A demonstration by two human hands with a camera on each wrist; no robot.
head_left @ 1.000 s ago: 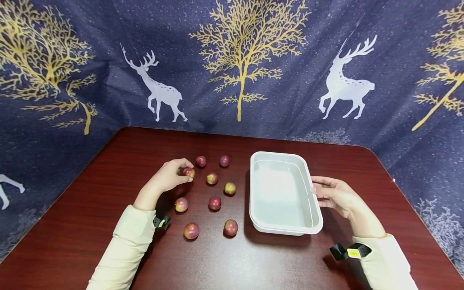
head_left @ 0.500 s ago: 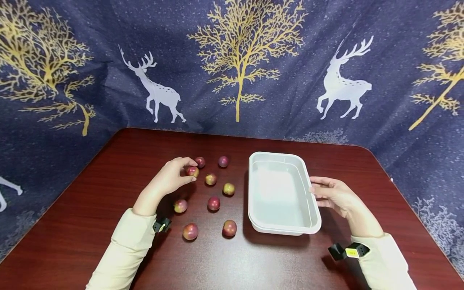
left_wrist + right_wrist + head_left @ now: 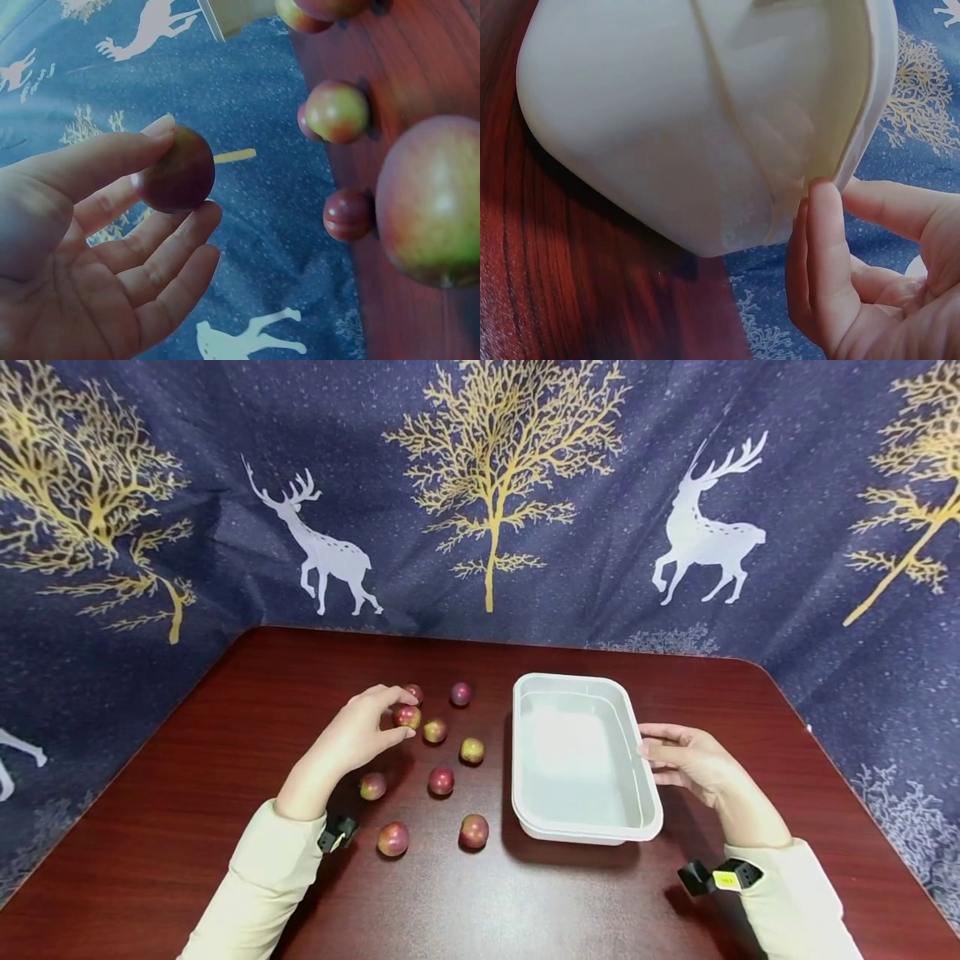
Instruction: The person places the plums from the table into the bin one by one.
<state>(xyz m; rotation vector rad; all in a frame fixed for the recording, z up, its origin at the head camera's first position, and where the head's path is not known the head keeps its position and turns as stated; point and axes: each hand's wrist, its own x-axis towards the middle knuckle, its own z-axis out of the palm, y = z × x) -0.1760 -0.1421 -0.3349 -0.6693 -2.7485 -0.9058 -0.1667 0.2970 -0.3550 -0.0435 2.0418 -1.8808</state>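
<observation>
My left hand (image 3: 348,739) pinches a red-and-yellow plum (image 3: 407,717) between thumb and fingers. The left wrist view shows this plum (image 3: 178,171) raised off the table, with the palm turned toward the camera. Several other plums, some red and some yellowish, lie loose about the hand, such as a yellow-green plum (image 3: 472,751) and a dark red plum (image 3: 441,781). On the right, my right hand (image 3: 697,768) grips the side rim of a white plastic tub (image 3: 573,760). Thumb and fingers close on that rim (image 3: 847,161) in the right wrist view. Nothing lies inside the tub.
All of this is on a dark reddish-brown table (image 3: 225,760) with rounded far corners. Behind its far edge hangs a blue cloth (image 3: 585,568) printed with white deer and golden trees. The tub stands to the right of the plums.
My left hand has shifted slightly to the right, carrying the pinched plum with it past the far-row plum. The right hand keeps its grip on the tub, which stays in place.
</observation>
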